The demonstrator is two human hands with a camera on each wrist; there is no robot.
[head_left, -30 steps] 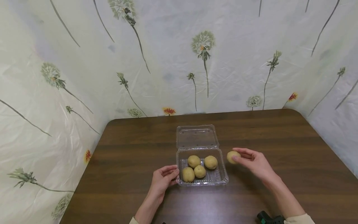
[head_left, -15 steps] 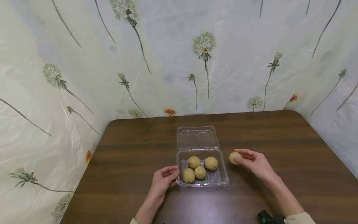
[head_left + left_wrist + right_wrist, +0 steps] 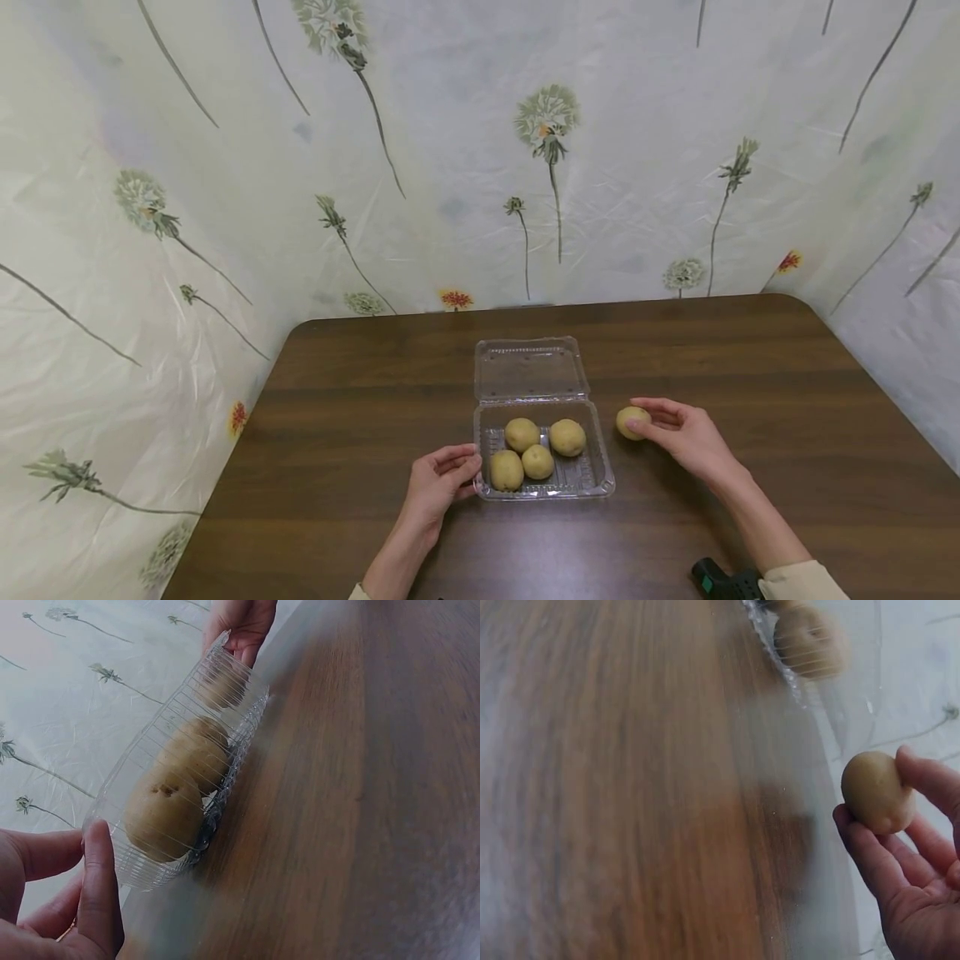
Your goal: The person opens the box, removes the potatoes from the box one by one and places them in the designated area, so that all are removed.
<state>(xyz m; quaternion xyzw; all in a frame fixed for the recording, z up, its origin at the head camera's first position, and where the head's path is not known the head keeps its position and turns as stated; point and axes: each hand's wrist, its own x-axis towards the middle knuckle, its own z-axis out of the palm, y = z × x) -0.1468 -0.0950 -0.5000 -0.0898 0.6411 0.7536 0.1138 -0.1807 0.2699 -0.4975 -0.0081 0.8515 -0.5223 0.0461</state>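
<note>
A clear plastic clamshell container (image 3: 592, 479) lies on the table with its lid folded back. Several potatoes (image 3: 522, 435) sit inside it, mostly toward its left half. My left hand (image 3: 438, 483) pinches the container's left wall between thumb and fingers; the left wrist view shows the fingertips at that edge beside the nearest potato (image 3: 165, 814). Just right of the container, my right hand (image 3: 690, 437) holds another potato (image 3: 632, 423) between thumb and fingers. Seen from the right wrist, this potato (image 3: 877, 791) is held apart from the container.
The brown wooden table (image 3: 360, 383) reaches back to a flower-printed sheet (image 3: 450, 167) that hangs behind it and at both sides. A black device (image 3: 723, 581) lies near the front edge beside my right sleeve (image 3: 802, 581).
The right hand has shifted slightly to the right, away from the container, still holding the potato. My left hand and the potatoes in the container stay as they were.
</note>
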